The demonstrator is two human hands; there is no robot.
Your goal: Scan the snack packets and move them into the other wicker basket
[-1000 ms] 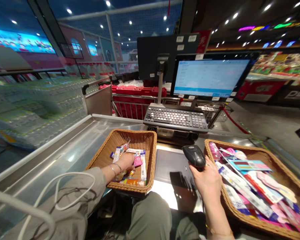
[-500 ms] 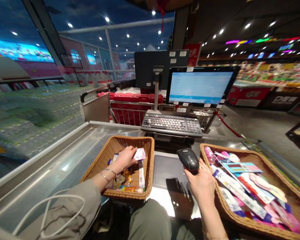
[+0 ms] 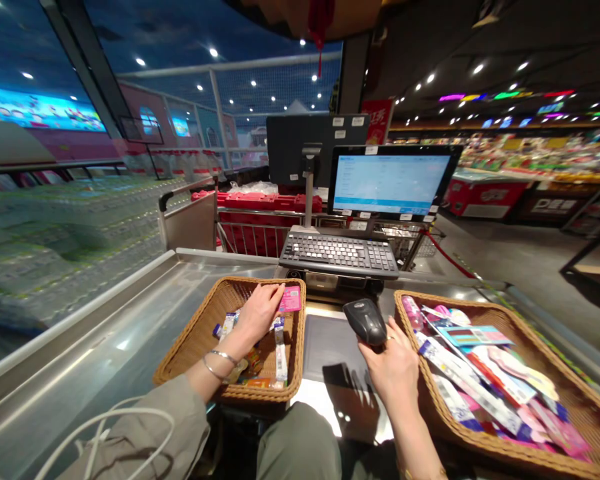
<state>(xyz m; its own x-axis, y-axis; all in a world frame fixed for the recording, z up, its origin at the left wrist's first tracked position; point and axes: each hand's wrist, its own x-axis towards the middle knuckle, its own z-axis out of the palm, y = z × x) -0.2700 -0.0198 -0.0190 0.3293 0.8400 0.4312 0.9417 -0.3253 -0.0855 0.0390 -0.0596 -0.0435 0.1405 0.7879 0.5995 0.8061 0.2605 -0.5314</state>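
Observation:
My left hand (image 3: 258, 311) is over the left wicker basket (image 3: 196, 332) and pinches a small pink packet (image 3: 290, 300), lifted near the basket's far right corner. Several small packaged items lie in that basket below the hand. My right hand (image 3: 394, 365) grips a black handheld barcode scanner (image 3: 365, 321), its head pointing forward and to the left above the dark scan plate (image 3: 326, 339). The pink packet is a short way left of the scanner, not touching it.
A right wicker basket (image 3: 530, 333) holds several long packaged items. Behind are a keyboard (image 3: 339, 253), a lit monitor (image 3: 390, 183), a rear-facing display, and red carts. A steel counter (image 3: 105, 333) runs left. A white cable loops over my left sleeve.
My left hand has picked the pink packet out of the left basket and raised it toward the basket's far right corner. The right hand keeps the scanner, shifted slightly left.

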